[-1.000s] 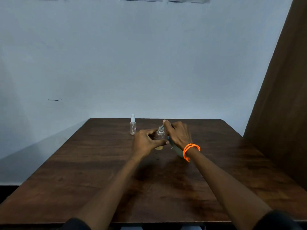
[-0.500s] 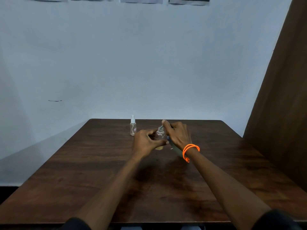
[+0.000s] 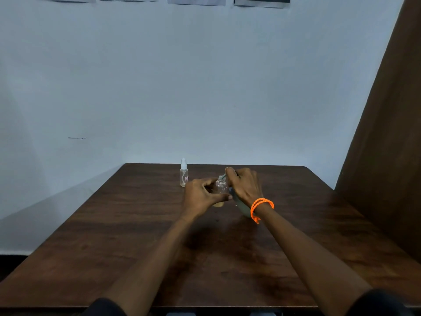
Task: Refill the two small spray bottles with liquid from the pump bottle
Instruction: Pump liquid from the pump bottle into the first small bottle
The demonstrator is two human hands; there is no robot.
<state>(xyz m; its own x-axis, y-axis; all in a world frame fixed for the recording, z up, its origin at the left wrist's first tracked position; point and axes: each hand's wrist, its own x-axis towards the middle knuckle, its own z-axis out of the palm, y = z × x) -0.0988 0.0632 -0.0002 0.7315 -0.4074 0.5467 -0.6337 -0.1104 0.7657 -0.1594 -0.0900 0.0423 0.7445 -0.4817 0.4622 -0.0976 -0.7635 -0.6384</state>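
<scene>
My left hand [image 3: 201,196] grips a small clear spray bottle [image 3: 221,188] with no cap, upright on the table, a little yellowish liquid at its bottom. My right hand [image 3: 245,187] holds the grey-green pump bottle [image 3: 242,209], tilted, most of it hidden under the palm and wrist; its nozzle sits at the small bottle's open mouth. A second small spray bottle [image 3: 183,173], clear with a white cap on, stands upright behind and to the left, apart from both hands.
The dark wooden table [image 3: 114,236] runs to a pale wall at the back. A brown wooden panel [image 3: 391,144] rises along the table's right side. An orange bracelet [image 3: 261,205] is on my right wrist.
</scene>
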